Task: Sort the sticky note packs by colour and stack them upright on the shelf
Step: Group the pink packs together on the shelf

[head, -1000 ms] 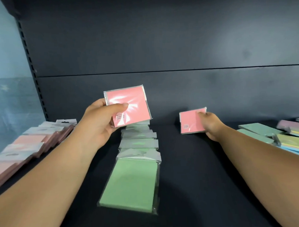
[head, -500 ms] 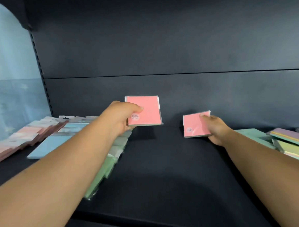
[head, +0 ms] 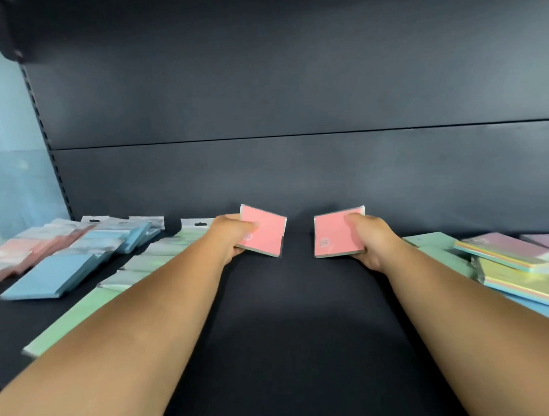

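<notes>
The left hand (head: 229, 238) pinches a tilted pink pack (head: 265, 230) at the back of the shelf (head: 297, 332); bring it square against the right pink pack (head: 335, 233), which the right hand (head: 374, 242) pinches nearly upright, both bottom edges seated.

No text can be read; small round labels on the two pink sticky note packs (head: 266, 231) (head: 335, 233) are blurred.

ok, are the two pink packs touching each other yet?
Apart. The head view shows dark shelf between the left pink pack, held by the left hand, and the right pink pack.
</notes>
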The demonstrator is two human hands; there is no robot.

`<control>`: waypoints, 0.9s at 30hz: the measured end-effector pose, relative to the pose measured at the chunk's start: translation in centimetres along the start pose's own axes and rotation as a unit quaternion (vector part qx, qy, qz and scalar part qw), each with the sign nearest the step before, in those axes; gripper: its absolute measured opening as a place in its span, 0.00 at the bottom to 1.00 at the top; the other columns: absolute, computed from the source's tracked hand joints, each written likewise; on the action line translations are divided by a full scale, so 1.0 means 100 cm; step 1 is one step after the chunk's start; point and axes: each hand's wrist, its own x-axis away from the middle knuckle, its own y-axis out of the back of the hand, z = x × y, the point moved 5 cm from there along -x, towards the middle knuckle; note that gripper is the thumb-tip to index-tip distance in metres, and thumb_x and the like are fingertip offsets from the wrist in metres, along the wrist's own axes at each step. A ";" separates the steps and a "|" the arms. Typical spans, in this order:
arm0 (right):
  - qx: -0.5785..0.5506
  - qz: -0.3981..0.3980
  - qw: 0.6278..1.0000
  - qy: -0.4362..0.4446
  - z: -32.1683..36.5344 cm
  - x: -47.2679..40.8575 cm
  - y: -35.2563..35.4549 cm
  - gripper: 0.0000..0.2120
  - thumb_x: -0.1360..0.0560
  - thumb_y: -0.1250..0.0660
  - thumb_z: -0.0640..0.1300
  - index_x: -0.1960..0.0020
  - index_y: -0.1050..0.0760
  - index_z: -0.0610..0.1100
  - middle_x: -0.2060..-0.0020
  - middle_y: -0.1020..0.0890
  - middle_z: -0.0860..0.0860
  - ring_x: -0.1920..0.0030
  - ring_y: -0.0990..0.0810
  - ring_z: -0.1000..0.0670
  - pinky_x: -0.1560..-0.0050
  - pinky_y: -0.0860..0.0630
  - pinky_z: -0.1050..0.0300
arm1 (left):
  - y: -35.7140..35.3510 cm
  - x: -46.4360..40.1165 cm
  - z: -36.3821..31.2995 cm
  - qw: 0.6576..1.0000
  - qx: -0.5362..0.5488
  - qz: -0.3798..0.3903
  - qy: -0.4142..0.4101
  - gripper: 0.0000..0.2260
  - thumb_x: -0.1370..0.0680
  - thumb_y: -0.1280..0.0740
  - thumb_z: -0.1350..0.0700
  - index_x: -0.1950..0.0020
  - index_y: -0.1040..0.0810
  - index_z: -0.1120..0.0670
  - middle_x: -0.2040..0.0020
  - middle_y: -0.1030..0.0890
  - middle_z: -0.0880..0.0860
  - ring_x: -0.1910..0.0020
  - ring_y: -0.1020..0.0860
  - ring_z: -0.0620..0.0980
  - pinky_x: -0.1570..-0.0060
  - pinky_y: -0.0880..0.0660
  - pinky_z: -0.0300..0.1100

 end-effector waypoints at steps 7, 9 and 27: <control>-0.033 0.006 0.999 0.000 -0.001 -0.007 0.004 0.07 0.23 0.42 0.34 0.46 0.31 0.39 0.63 0.23 0.44 0.64 0.24 0.48 0.66 0.27 0.55 | 0.000 -0.043 0.015 0.967 -0.245 -0.040 -0.053 0.07 0.26 0.30 0.56 0.52 0.21 0.58 0.54 0.22 0.56 0.53 0.24 0.54 0.48 0.28 0.43; -0.040 0.008 0.999 0.002 -0.001 -0.008 0.004 0.06 0.23 0.41 0.33 0.46 0.31 0.38 0.63 0.23 0.44 0.64 0.23 0.48 0.65 0.26 0.54 | -0.003 -0.049 0.015 0.943 -0.323 -0.044 -0.060 0.10 0.25 0.32 0.52 0.53 0.21 0.58 0.53 0.21 0.57 0.51 0.23 0.56 0.49 0.29 0.43; 0.044 0.012 0.999 0.002 -0.002 0.010 -0.027 0.12 0.25 0.37 0.29 0.43 0.28 0.33 0.58 0.21 0.41 0.62 0.21 0.46 0.63 0.21 0.54 | -0.018 0.021 -0.018 0.872 -0.483 -0.049 -0.063 0.23 0.18 0.47 0.48 0.36 0.29 0.65 0.34 0.28 0.63 0.35 0.30 0.61 0.40 0.34 0.46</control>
